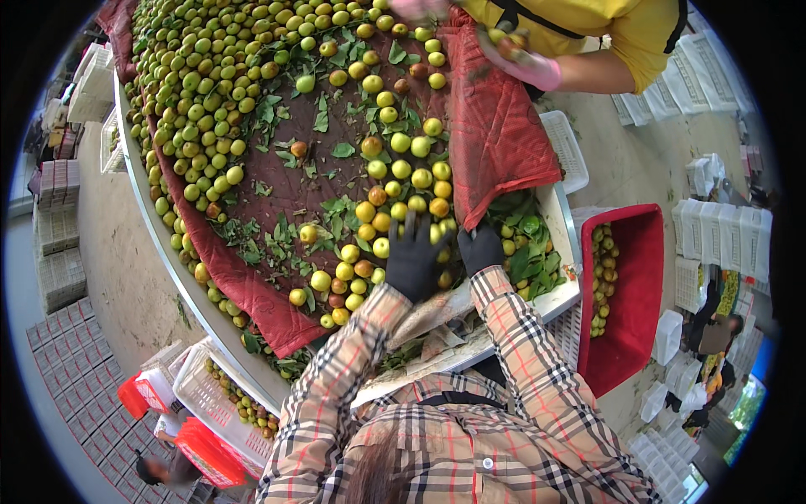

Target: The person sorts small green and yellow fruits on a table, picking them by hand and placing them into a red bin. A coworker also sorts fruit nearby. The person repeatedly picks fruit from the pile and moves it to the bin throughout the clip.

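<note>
Green and reddish jujube-like fruits (420, 178) and loose leaves (337, 217) lie on a dark red quilted cloth (315, 176) spread over a large table. My left hand (412, 259), in a black glove, rests palm down with its fingers apart over the near fruits. Beside it on the right, my right hand (482, 250), also in a black glove, grips the near corner of a folded-over flap of red quilted cloth (497, 138). Right of that hand, leaves and fruits (532, 252) lie in the table's corner.
The table's pale raised rim (189, 283) curves around the load. A red-lined basket (623, 296) with fruits stands at the right, a white crate (220, 390) with fruits at lower left. Across the table, a co-worker in yellow (604, 25) holds fruits in a pink-gloved hand (522, 60).
</note>
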Demonstrator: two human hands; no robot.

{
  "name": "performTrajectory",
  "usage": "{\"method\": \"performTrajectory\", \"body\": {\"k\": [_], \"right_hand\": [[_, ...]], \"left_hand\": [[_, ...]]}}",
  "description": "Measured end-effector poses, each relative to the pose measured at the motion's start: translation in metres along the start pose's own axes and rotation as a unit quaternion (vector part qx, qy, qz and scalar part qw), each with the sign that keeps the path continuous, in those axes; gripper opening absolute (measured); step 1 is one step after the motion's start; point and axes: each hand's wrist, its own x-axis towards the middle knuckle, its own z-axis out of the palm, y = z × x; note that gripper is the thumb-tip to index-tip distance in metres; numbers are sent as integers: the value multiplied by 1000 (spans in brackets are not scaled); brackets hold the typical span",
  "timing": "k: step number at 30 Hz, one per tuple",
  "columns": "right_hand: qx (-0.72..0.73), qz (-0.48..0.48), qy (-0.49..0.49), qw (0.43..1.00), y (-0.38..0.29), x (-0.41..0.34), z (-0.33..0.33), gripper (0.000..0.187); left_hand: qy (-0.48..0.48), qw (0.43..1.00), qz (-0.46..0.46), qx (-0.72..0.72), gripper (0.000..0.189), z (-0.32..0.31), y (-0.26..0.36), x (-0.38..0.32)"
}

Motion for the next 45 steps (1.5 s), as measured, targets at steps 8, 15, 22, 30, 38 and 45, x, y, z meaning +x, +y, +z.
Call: {"method": "performTrajectory", "body": {"k": [8,15,22,30,38,45], "right_hand": [[7,26,-22,999,-4,0,-5,31],[7,40,-52,998,-9,1,-11,33],[17,29,-37,999,-14,-4,-16,32],[34,30,-20,999,-19,-4,-16,30],[19,8,-16,1000,-12,-3,-12,29],[31,9,-36,999,-4,-2,-7,33]], "left_hand": [[42,974,-35,-218,41,-19,-15,-22],[59,988,-108,-98,16,-51,-110,187],[-25,988,-100,-113,24,-7,-103,157],[190,925,-230,-238,28,-62,-133,214],[-97,992,-22,-79,30,-60,-159,326],[-169,954,180,-171,34,-27,-148,245]]}}
